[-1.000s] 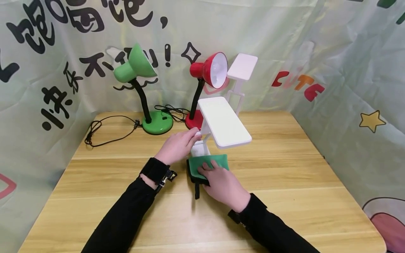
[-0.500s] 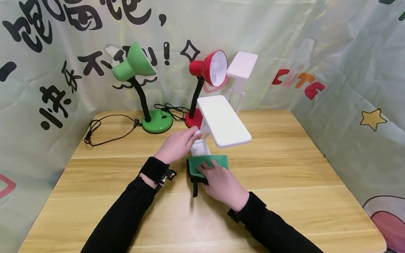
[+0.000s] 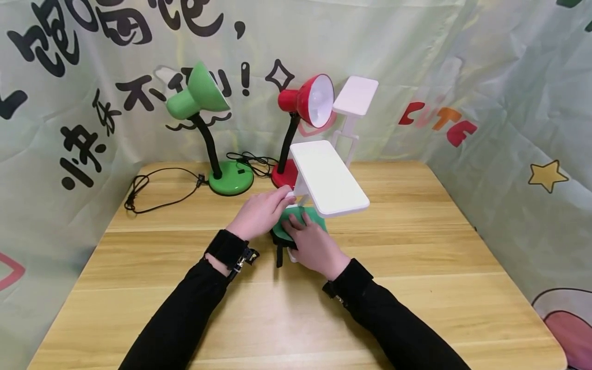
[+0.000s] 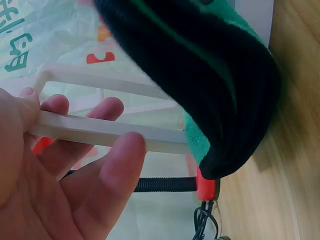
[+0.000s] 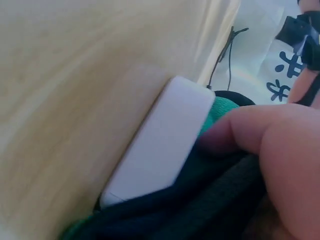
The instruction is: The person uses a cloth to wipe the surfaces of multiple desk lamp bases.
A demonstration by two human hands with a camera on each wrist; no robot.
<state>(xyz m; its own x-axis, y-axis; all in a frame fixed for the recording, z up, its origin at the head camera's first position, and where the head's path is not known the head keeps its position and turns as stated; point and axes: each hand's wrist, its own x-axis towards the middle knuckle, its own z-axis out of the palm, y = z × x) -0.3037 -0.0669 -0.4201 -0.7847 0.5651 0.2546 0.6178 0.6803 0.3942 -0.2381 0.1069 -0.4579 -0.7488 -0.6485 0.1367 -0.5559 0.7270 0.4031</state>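
Observation:
A white desk lamp [image 3: 330, 180] stands mid-table, its flat rectangular head tilted over the base. My left hand [image 3: 261, 211] holds the lamp's slim white arm [image 4: 107, 132] between thumb and fingers. A green cloth [image 3: 319, 218] with black edging and a hanging black tab lies folded over the lamp base [image 5: 160, 142]. With fingers spread and fairly straight, my right hand [image 3: 316, 246] presses the cloth down onto that base. The right thumb lies along the cloth beside the white base in the right wrist view. Most of the base is hidden by cloth and hand.
Behind stand a green lamp [image 3: 228, 179], a red lamp [image 3: 290, 101] and another white lamp [image 3: 356, 96]. A black cable [image 3: 162, 205] loops at the back left. Printed fabric [image 3: 407, 51] walls surround the wooden table [image 3: 439, 272].
My right hand has slid the cloth away from me and slightly left, further over the lamp base, uncovering a little of its near end. My left hand keeps its hold on the lamp arm.

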